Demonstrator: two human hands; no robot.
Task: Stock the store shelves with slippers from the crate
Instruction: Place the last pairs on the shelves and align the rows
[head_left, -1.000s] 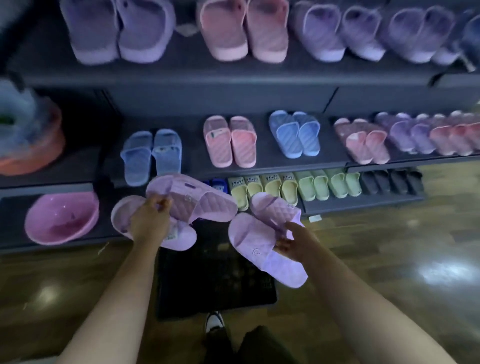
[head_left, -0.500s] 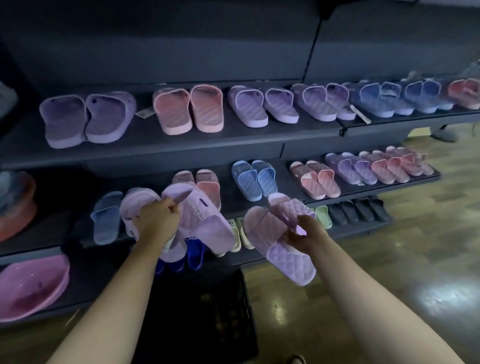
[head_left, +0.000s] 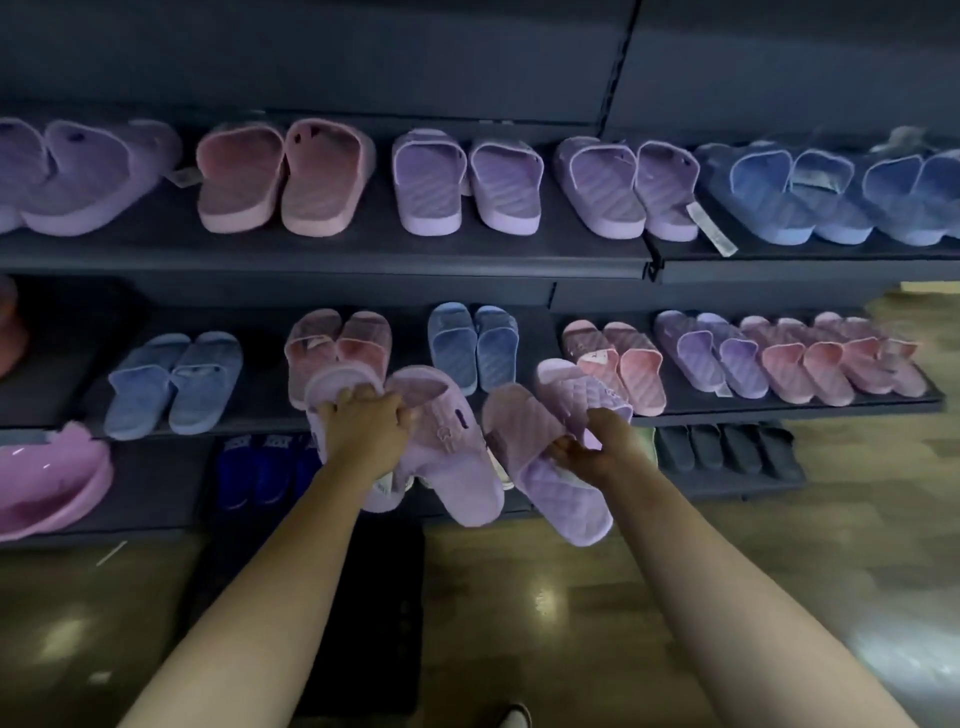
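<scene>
My left hand grips a pair of smooth lilac slippers by their straps, held in front of the middle shelf. My right hand grips a second lilac pair, quilted slippers, just to the right, toes pointing up toward the shelves. The dark crate sits on the floor below my arms, mostly hidden by them. The top shelf carries pairs of lilac, pink and blue slippers in a row.
The middle shelf holds blue, pink and lilac pairs. The bottom shelf holds dark blue slippers and black slippers. A pink basin sits at the left. Glossy wooden floor lies to the right.
Both hands have lifted their slipper pairs from over the crate up to the middle shelf's height. The view has tilted upward, bringing the top shelf fully into sight.
</scene>
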